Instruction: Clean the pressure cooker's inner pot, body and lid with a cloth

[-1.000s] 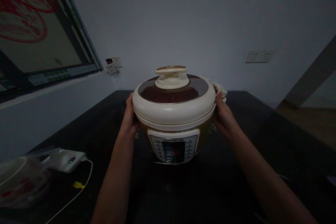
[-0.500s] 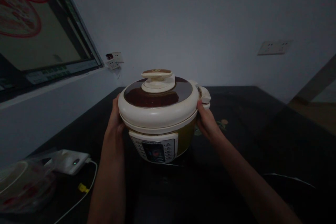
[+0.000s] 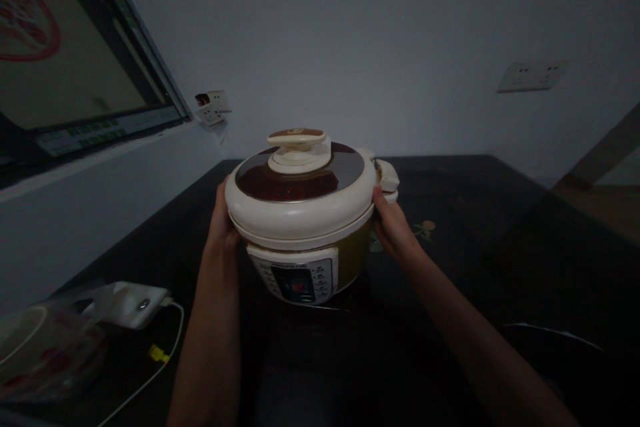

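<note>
Electric cooker (image 3: 300, 213) gripped at both flanks under its cream rim, near the middle of the dark table (image 3: 500, 227), whether resting or just raised impossible to tell. Lid (image 3: 299, 177) on, knob (image 3: 299, 140) untouched, control panel (image 3: 296, 278) facing the camera. Left hand (image 3: 223, 220) and right hand (image 3: 395, 227) pressed to its sides, fingers hidden behind. Judged: hold secured, placing unfinished. Left, near the table edge: white charger (image 3: 131, 303), cable (image 3: 160, 347)
</note>
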### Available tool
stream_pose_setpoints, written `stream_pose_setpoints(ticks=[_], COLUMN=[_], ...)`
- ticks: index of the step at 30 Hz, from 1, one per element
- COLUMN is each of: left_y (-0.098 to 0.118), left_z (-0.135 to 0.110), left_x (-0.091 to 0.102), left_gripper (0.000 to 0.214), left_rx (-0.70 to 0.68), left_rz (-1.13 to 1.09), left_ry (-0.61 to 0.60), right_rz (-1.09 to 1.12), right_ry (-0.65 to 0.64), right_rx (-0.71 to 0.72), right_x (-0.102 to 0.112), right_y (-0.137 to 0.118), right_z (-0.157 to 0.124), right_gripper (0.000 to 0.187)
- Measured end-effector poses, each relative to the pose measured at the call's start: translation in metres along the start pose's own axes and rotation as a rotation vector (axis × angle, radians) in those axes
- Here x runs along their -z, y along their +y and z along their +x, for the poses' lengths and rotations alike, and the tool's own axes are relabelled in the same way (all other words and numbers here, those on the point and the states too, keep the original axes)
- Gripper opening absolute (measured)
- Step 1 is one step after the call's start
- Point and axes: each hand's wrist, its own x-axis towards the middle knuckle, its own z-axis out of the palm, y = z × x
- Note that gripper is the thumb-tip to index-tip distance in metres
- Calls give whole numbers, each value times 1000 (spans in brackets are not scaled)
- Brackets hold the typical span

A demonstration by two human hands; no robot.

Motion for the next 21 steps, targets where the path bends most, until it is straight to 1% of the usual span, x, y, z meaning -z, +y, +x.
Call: stream_pose_setpoints(ticks=[4,12,17,21], left_y=[4,-4,-5,-6], left_z=[0,10,8,7], left_x=[-5,7,6,6], left_gripper=[27,30,33,32], left_rx=[42,10,11,3], left_rz=[-59,-109,-64,-75], left_ry=[-52,-117,-82,-79], right_rz=[-13,-30,-88,-135], right_ry=[-9,-29,-26,-36], right_rx=[11,17,11,39], right_x=[1,0,1,5], right_y=[1,0,1,5], right_z=[2,1,2,4], right_gripper=[74,79,88,82])
